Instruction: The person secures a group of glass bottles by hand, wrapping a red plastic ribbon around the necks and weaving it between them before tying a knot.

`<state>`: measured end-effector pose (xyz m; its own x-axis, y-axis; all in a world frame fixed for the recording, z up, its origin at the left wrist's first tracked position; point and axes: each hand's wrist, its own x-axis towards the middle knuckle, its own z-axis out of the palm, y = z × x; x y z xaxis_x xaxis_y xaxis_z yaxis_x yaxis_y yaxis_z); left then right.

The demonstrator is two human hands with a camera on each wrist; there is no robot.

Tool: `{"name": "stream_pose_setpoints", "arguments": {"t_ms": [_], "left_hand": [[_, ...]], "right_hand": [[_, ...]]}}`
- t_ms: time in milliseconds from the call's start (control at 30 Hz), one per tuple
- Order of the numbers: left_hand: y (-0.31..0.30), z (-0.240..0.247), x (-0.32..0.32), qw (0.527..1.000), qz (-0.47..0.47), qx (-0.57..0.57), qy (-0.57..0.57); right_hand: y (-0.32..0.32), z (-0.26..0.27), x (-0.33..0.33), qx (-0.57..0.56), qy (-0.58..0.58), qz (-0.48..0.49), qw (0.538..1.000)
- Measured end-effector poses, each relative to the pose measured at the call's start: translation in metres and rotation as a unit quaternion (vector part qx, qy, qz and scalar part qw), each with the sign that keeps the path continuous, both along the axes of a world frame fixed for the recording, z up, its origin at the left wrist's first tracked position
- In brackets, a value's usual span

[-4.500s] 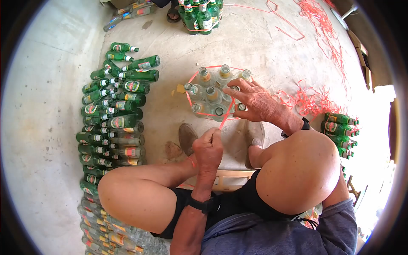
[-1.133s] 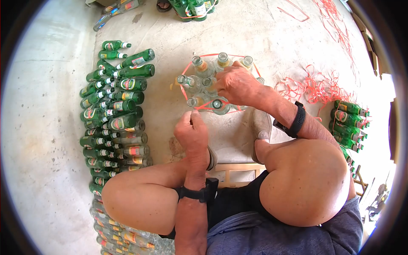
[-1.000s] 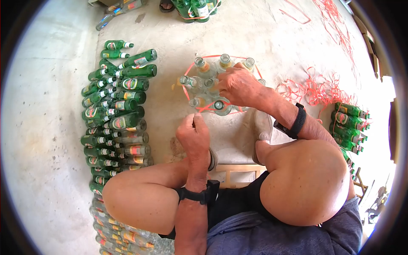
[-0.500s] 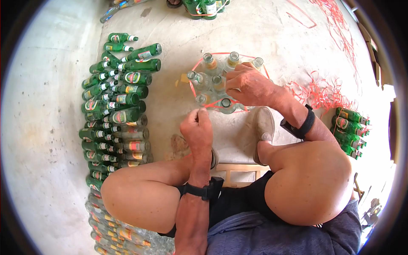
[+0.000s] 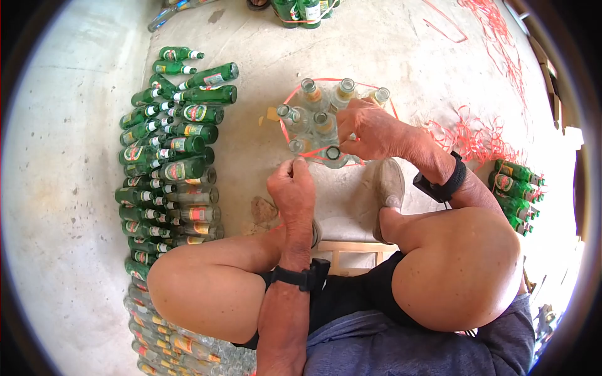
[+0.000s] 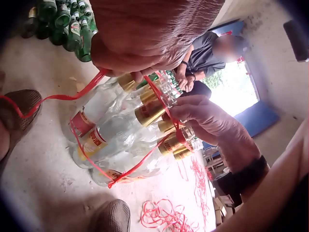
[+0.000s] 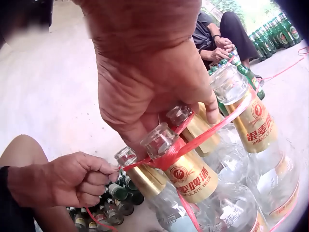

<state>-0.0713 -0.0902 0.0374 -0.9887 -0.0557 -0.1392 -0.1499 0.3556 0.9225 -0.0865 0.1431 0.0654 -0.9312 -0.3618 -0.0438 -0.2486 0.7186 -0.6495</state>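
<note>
Clear glass bottles [image 5: 324, 124] with gold neck foil [image 7: 193, 179] stand in a cluster, red strap [image 5: 285, 128] looped around them. My left hand [image 5: 292, 191] is at the near-left edge, pinching a strap end between thumb and finger; the right wrist view also shows this left hand [image 7: 79, 180]. From the right, my right hand [image 5: 376, 131] reaches over the necks. Its fingers curl down at the strap among the necks, in the left wrist view too [image 6: 212, 123]; its fingertips are partly hidden. In the right wrist view, the strap [image 7: 169, 157] wraps a middle bottle's neck.
Green bottles [image 5: 182, 169] lie stacked along the left wall, with clear ones nearer. Tangled red strap [image 5: 470, 135] and green bottles [image 5: 513, 188] are at the right. Strapped green bottles [image 5: 308, 12] stand at the far side. Another person [image 6: 205, 60] sits opposite.
Since the earliest frame, my left hand has moved left and the strap end with it. My right hand has shifted over the necks; in the last half second its fingers have spread and lowered slightly.
</note>
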Motion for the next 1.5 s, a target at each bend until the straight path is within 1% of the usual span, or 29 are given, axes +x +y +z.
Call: {"name": "stream_pose_setpoints", "arguments": {"t_ms": [67, 167, 267, 367, 467, 567, 667, 967, 1033, 1333, 1433, 1500], "left_hand": [[0.000, -0.001, 0.001, 1.000, 0.005, -0.003, 0.006], [0.001, -0.004, -0.001, 1.000, 0.006, -0.014, 0.020], [0.000, -0.006, 0.000, 1.000, 0.006, -0.023, 0.021], [0.000, -0.007, 0.001, 1.000, 0.014, -0.016, 0.014], [0.004, -0.004, -0.001, 1.000, 0.023, 0.004, -0.004], [0.004, -0.002, -0.001, 0.999, 0.027, 0.015, -0.023], [0.003, -0.002, -0.002, 0.999, 0.023, 0.020, -0.031], [-0.001, 0.006, 0.005, 1.000, -0.004, 0.019, -0.017], [0.000, 0.013, 0.008, 1.000, -0.007, 0.006, -0.017], [-0.001, 0.003, 0.022, 0.994, 0.024, 0.072, -0.076], [-0.004, 0.000, 0.024, 0.985, 0.036, 0.115, -0.125], [-0.005, 0.004, 0.026, 0.980, 0.045, 0.122, -0.149]], "right_hand": [[-0.002, -0.002, 0.001, 0.028, 0.017, 0.007, 0.999], [-0.009, 0.001, 0.006, 0.070, 0.114, 0.015, 0.991], [-0.019, -0.001, 0.012, 0.123, 0.201, 0.025, 0.971], [-0.015, 0.000, 0.009, 0.074, 0.149, 0.026, 0.986], [-0.014, 0.003, 0.006, 0.081, 0.099, 0.040, 0.991], [-0.021, 0.001, 0.008, 0.122, 0.105, 0.011, 0.987], [-0.023, -0.012, 0.011, 0.125, 0.142, -0.011, 0.982], [-0.028, -0.014, 0.014, 0.129, 0.173, -0.044, 0.976], [-0.029, -0.014, 0.014, 0.137, 0.165, -0.043, 0.976], [-0.023, -0.013, 0.009, 0.136, 0.158, -0.012, 0.978], [-0.020, -0.008, 0.008, 0.146, 0.152, 0.012, 0.978], [-0.021, -0.006, 0.008, 0.152, 0.153, 0.024, 0.976]]}}
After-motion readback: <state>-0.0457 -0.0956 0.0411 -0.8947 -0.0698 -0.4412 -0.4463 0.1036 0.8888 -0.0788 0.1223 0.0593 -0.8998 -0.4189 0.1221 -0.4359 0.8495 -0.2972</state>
